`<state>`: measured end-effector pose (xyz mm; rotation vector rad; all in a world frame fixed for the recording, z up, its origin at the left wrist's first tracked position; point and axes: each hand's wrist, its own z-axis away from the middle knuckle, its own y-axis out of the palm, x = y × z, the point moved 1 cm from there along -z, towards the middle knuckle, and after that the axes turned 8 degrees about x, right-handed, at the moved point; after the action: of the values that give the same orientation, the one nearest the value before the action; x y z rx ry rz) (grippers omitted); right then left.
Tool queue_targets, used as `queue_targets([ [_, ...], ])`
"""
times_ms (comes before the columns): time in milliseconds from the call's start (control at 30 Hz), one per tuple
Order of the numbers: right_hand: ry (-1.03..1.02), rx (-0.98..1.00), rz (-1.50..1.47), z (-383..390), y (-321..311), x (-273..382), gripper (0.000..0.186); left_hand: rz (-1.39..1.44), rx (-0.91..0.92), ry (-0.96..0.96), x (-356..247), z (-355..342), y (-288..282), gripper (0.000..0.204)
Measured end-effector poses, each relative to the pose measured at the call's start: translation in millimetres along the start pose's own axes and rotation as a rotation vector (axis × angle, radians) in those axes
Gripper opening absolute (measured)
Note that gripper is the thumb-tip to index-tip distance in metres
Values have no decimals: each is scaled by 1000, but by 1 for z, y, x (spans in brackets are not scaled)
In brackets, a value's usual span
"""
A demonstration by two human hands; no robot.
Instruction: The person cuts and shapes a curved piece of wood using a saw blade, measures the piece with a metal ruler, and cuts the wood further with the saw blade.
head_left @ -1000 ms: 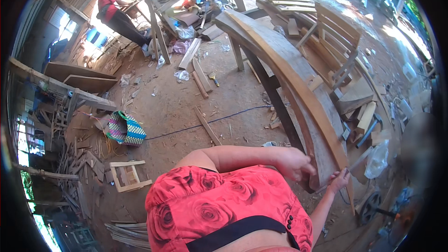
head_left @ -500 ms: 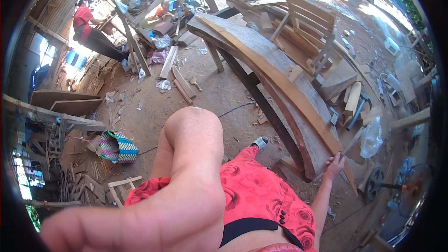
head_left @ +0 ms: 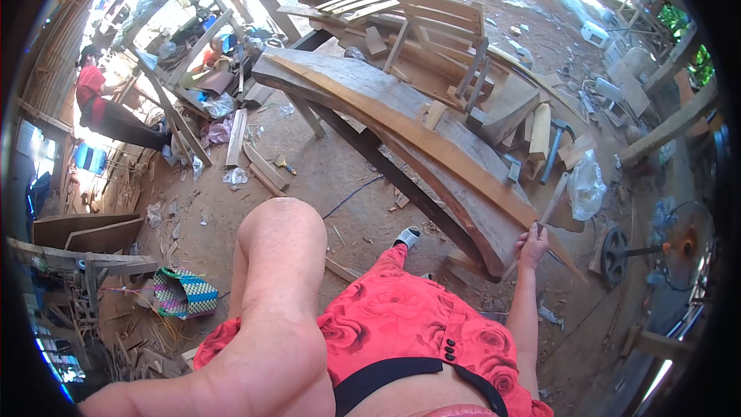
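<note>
Greyish, a straight narrow strip (head_left: pixel 555 198) is clamped in the right fingers (head_left: pixel 531 238); left fingers I cannot tell.

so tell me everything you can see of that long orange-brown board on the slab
The board looks like bare, smooth wood, long and narrow with a slightly uneven tone; its bend may partly be the fisheye lens. It lies lengthwise on the grey, weathered slab, running from the far end toward the person's right. A small block sits right beside it. At its near end, the right hand grips a thin strip; whether either touches the board is unclear.
</note>
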<state>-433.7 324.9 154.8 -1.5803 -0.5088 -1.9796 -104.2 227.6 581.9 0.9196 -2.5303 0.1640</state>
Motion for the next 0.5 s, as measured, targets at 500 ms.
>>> queue_targets([
  [500, 115, -102, 33, 27, -44, 43, 18, -351, 326, -1334, 37, 259, 53, 35],
])
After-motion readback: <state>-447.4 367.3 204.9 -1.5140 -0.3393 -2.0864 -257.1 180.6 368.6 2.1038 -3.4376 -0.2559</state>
